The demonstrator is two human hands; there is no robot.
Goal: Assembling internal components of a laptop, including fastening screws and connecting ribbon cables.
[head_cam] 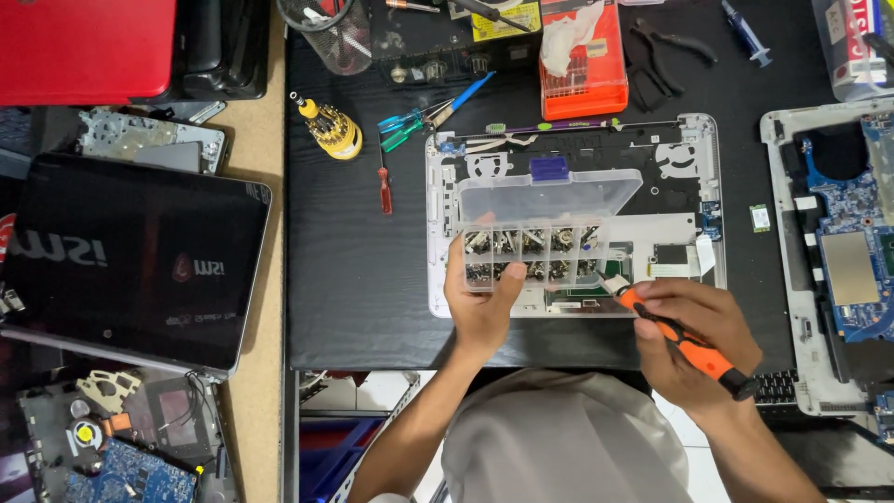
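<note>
Clear plastic compartment box (535,244) with its lid raised sits on the opened silver laptop chassis (573,210) on your black desk (354,270). Your left hand (481,303) steadies its near edge, fingers curled on the box. Your right hand (694,340) closes its fingers around an orange-handled screwdriver (684,343), tip at the box's right corner.

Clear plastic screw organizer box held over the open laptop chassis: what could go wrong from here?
The clear plastic screw organizer box, lid up, is steadied only by the left hand; tipping could scatter screws into the open silver laptop chassis. The orange-handled screwdriver in the right hand might slip and scratch exposed components.
</note>
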